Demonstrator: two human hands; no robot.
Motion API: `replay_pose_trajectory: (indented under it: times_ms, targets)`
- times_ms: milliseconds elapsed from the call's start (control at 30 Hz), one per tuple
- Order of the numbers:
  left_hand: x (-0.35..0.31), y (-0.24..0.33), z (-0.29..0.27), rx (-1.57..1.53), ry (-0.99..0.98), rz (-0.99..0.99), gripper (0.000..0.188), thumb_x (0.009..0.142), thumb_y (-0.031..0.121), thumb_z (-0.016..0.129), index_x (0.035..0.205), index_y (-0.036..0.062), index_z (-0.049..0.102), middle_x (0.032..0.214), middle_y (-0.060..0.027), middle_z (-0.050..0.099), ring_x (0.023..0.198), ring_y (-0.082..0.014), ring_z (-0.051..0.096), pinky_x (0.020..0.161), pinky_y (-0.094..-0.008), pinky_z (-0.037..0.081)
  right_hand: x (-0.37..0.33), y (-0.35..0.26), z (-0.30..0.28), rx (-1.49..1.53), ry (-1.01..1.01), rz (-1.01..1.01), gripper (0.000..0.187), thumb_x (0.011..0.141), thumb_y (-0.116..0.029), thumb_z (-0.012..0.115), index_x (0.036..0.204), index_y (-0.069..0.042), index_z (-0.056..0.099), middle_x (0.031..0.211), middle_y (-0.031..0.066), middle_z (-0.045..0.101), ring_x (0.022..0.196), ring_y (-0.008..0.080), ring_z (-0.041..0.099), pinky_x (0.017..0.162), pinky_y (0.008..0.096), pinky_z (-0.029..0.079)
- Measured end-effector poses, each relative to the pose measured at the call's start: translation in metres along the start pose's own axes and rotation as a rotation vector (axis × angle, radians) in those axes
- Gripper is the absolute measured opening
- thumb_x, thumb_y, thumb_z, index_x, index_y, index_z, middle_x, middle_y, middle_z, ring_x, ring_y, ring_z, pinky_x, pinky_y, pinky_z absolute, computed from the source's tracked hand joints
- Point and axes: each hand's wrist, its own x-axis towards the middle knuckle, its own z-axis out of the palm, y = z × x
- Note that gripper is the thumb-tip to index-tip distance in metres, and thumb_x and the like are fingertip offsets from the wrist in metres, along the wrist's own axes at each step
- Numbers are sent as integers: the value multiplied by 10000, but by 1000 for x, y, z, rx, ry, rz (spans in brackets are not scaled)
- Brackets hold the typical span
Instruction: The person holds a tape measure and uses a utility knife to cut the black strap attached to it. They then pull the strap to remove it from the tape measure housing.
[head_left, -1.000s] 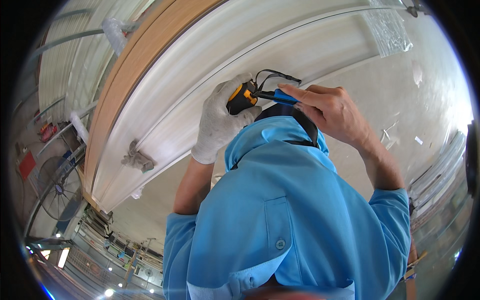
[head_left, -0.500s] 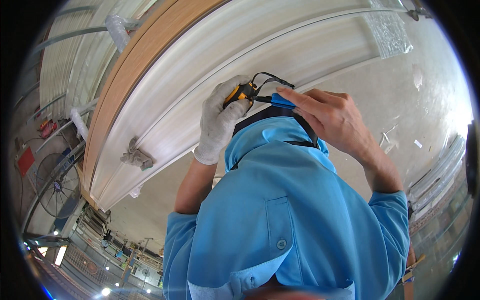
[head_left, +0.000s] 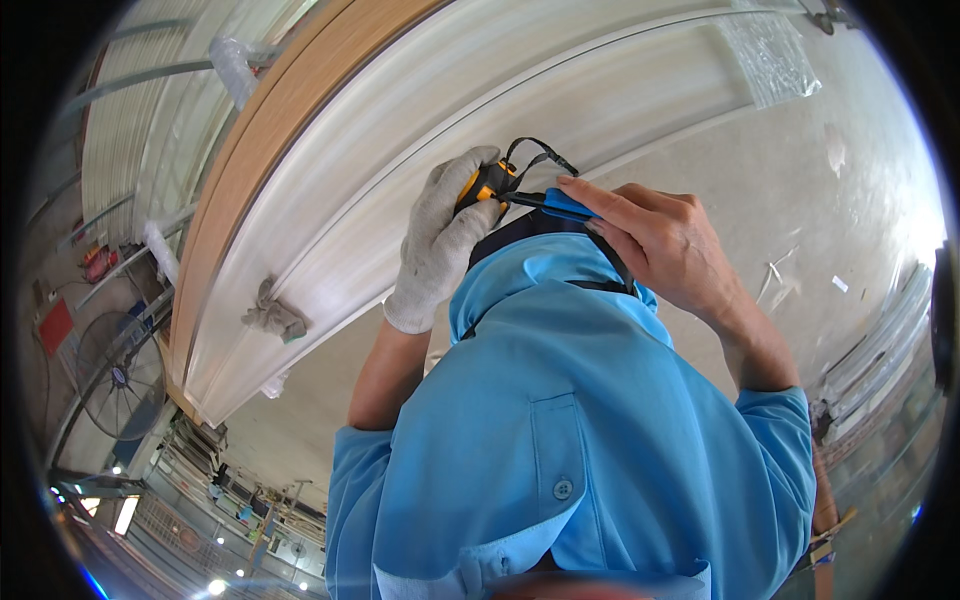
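My left hand (head_left: pixel 436 235), in a light grey work glove, is closed around a yellow-and-black tape measure (head_left: pixel 485 187). A black wrist strap (head_left: pixel 545 150) loops out from the tape measure. My bare right hand (head_left: pixel 662 228) grips a slim blue-and-black hand tool (head_left: pixel 566 203) whose exact kind I cannot make out. Its dark end points left and reaches the side of the tape measure. Both hands are close together at waist height, above the near edge of long pale panels (head_left: pixel 420 165).
A crumpled grey glove (head_left: pixel 275 314) lies on the panels at the left. Wood-coloured strips (head_left: pixel 228 185) run along their far side. Clear plastic wrap (head_left: pixel 770 60) hangs at the upper right end. A round fan (head_left: pixel 120 375) stands far left; wrapped lengths (head_left: pixel 870 345) lie on the floor at right.
My hands keep the same grip and stay almost in place. The tape measure has shifted very slightly right, and the strap's loop stands a little higher.
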Motion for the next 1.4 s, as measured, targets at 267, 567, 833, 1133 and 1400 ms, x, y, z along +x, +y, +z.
replay_pose_trajectory:
  times_ms: [267, 567, 833, 1133, 1400]
  targets:
    - [-1, 11, 5, 340, -14, 63, 677, 768, 110, 815, 1397, 15, 584, 1286, -216, 613, 1204, -306, 649, 1033, -383, 523, -2, 6, 4, -28, 31, -6, 342, 988, -145, 684, 1330, -139, 707, 831, 73, 746, 628, 178, 691, 572, 313, 581]
    - [2, 17, 6, 564, 14, 56, 682, 732, 83, 881, 1363, 36, 626, 1212, -190, 684, 1102, -294, 708, 983, -376, 558, -1, 4, 4, -51, -23, -8, 387, 962, -87, 681, 1347, -124, 697, 796, 79, 720, 592, 183, 672, 555, 318, 572]
    - [3, 20, 11, 676, 51, 49, 630, 742, 28, 863, 1335, 45, 651, 1213, -180, 692, 1087, -298, 707, 971, -379, 556, 6, 4, 2, -19, -108, 44, 411, 953, -71, 676, 1361, -113, 684, 818, 86, 712, 621, 214, 683, 576, 335, 577]
    - [9, 13, 4, 79, 141, -14, 656, 745, 39, 853, 1359, 5, 624, 1192, -155, 716, 1064, -221, 715, 991, -326, 542, 13, -4, 13, -12, 129, -17, 440, 940, -95, 718, 1376, -129, 674, 838, 86, 717, 639, 222, 683, 574, 341, 571]
    - [9, 14, 0, 139, 147, 98, 704, 702, 36, 886, 1358, 27, 631, 1225, -165, 714, 1113, -236, 714, 1019, -356, 550, 8, 0, 4, 116, 141, -6, 431, 939, -73, 721, 1365, -134, 691, 906, 105, 747, 703, 217, 723, 640, 335, 622]
